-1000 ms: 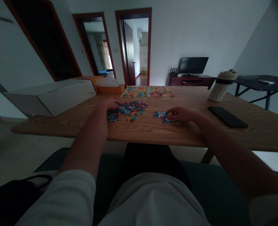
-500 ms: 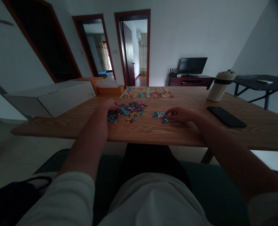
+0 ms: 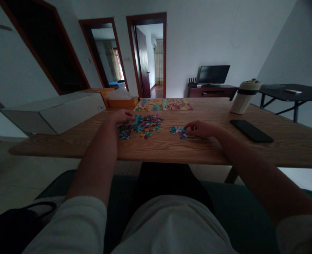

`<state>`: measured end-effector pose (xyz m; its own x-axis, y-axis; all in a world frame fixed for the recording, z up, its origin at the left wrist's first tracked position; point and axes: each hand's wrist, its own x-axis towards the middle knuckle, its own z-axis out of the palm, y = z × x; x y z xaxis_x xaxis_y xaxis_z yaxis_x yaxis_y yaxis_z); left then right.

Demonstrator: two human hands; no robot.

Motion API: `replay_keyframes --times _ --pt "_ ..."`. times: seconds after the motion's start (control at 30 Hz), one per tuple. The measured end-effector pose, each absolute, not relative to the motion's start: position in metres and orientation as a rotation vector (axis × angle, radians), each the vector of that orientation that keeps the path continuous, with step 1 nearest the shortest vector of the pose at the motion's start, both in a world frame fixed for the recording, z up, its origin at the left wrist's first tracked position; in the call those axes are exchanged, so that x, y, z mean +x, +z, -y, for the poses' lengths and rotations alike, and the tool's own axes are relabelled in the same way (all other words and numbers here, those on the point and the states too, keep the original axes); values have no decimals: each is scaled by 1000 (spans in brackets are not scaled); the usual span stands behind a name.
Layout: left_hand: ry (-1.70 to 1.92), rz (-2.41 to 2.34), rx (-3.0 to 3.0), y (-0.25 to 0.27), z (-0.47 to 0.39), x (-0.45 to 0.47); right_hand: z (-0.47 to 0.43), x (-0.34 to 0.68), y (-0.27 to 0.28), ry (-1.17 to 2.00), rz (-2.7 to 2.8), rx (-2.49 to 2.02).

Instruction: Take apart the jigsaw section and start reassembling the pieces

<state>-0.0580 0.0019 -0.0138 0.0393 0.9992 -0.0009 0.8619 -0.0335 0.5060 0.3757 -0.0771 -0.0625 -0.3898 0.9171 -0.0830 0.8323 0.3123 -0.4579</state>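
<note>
Jigsaw puzzle pieces (image 3: pixel 148 124) in teal, purple and orange lie in a loose pile on the wooden table (image 3: pixel 156 150). At the pile's left edge is my left hand (image 3: pixel 122 116), its fingers pinched at a teal puzzle piece (image 3: pixel 137 119); the fingertips are small and dim. To the right, a small group of joined puzzle pieces (image 3: pixel 177 130) lies flat on the wood. My right hand (image 3: pixel 201 129) rests over its right side, with bent fingers gripping the pieces and hiding part of them.
Behind the pile lies a colourful picture sheet (image 3: pixel 163 104). A long white box (image 3: pixel 66 109) and an orange tray (image 3: pixel 122 102) stand at the left. On the right are a black phone (image 3: pixel 251 131) and a cream thermos cup (image 3: pixel 243 98).
My left hand has lifted slightly and shifted back at the pile, uncovering pieces at its left edge. The right hand stays on the joined pieces. The view has shifted a little.
</note>
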Motion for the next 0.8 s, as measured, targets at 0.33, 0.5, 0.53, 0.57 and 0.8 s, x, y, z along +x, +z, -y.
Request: replay_keyframes --times 0.33,0.5,0.53,0.57,0.8 --pt "829 -1399 2179 12 36 44 83 367 -48 670 2049 -1319" --pt "776 -1014 2296 1 58 123 87 369 -43 797 1826 -1185" --pt "802 -987 2277 -4 57 133 86 371 -44 770 1787 -1175" --pt "828 -977 2261 -10 55 141 84 373 -44 737 1756 -1175" --pt "581 -1034 2566 -46 44 149 59 396 -56 510 2007 -1459"
